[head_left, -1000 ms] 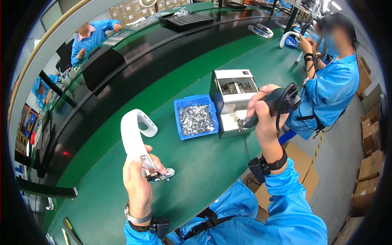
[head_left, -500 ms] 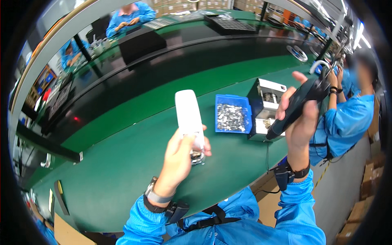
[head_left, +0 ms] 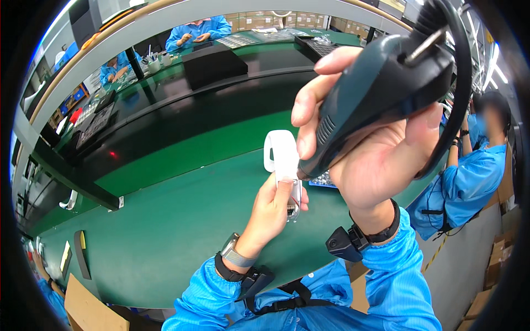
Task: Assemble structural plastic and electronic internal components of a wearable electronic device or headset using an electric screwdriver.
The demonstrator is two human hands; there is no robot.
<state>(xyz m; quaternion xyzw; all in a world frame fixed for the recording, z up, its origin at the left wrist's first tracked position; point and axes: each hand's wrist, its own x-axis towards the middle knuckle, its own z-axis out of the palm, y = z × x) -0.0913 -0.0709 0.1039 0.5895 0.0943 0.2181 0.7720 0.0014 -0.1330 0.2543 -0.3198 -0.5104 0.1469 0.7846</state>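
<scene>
My left hand [head_left: 266, 212] is closed around a white plastic housing [head_left: 285, 154] with a curved loop at its top. Below my thumb, metal and clear parts show at the housing's lower end. In my right hand [head_left: 367, 176] is a dark electric screwdriver [head_left: 367, 83], held at a slant with its cord end up and right. Its nose points down at the right side of the housing; whether the bit touches cannot be made out. Behind my right hand, the blue tray [head_left: 326, 183] of small metal parts is mostly hidden.
A green work table [head_left: 182, 237] lies under my hands, with a dark conveyor belt [head_left: 221, 105] beyond it bearing a black box [head_left: 212, 67]. A dark strip [head_left: 81, 256] lies at left. A person in blue [head_left: 469, 176] works at right; others sit across the belt.
My right hand has brought the screwdriver left and closer to the housing, covering most of the tray and the black-and-silver device. My left hand has shifted right and turned the housing, showing its loop.
</scene>
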